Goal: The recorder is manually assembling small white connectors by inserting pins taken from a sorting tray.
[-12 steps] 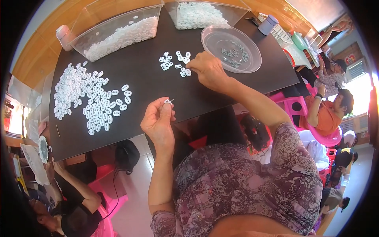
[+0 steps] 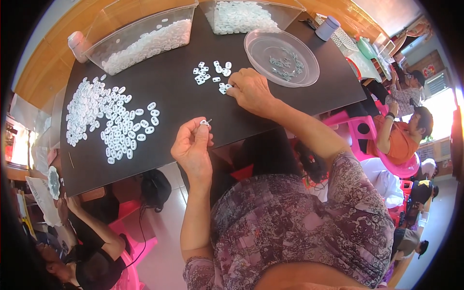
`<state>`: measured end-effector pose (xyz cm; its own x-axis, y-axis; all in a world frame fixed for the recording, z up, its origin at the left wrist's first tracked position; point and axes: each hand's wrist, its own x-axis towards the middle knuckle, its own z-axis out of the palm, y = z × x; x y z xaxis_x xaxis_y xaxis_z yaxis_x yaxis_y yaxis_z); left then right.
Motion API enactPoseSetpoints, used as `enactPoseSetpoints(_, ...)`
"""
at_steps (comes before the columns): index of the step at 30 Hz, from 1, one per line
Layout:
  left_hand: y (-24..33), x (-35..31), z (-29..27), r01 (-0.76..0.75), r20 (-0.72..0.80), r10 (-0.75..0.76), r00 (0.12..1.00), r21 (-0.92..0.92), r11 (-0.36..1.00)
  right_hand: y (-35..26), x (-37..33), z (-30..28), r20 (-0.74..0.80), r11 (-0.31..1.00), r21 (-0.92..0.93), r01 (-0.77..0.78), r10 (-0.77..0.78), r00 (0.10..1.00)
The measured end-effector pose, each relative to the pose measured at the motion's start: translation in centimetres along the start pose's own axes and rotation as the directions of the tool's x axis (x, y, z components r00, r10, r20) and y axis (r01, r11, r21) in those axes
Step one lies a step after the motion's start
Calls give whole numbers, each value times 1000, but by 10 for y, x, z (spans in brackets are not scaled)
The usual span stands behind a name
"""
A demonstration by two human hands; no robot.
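Observation:
My left hand [image 2: 194,149] is closed in a pinch just over the near edge of the table. Between its thumb and forefinger sits a small white plastic piece [image 2: 204,123], with a thin grey bit sticking out of it. My right hand [image 2: 252,92] reaches over the table, its thumb and fingertips brought together on a white oval piece [image 2: 228,87] in a small cluster; the fingers partly hide it. Beside that hand lie more loose white pieces [image 2: 201,72], some with two holes.
A heap of white oval pieces [image 2: 118,125] spreads over the table's left side. Two clear bins [image 2: 104,53] of white pieces stand at the back. A round clear tray [image 2: 309,79] holds small grey parts. A purple-capped container [image 2: 327,29] stands back right. Other people sit on both sides.
My right hand has shifted slightly down and left, its fingertips now lower on the nearer cluster of white pieces. The left hand keeps its pinch, almost unmoved.

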<state>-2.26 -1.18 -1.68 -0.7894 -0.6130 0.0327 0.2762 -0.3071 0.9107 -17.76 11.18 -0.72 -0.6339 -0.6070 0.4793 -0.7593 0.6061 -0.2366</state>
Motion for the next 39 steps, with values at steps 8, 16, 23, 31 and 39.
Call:
enactPoseSetpoints(8, -1, 0, -1, -5, -4, 5, 1000, -10, 1000, 1, 13, -7, 178, 896, 296, -330, 287, 941)
enactPoseSetpoints(16, 10, 0, -4, 20, 11, -18, 1000, -168, 986, -35, 6, -27, 482, 346, 786, -513, 177, 858)
enactPoseSetpoints(23, 18, -6, 0, 23, -18, -26, 999, -146, 989, -56, -2, -29, 494, 214, 832, -512, 138, 859)
enactPoseSetpoints(31, 17, -10, -4, 35, -39, -41, 998, -154, 987, -65, -7, -28, 411, 270, 860, -432, 133, 902)
enactPoseSetpoints(39, 19, -11, -2, 46, -50, -53, 997, -141, 989, -68, -11, -28, 535, 356, 753, -554, 159, 830)
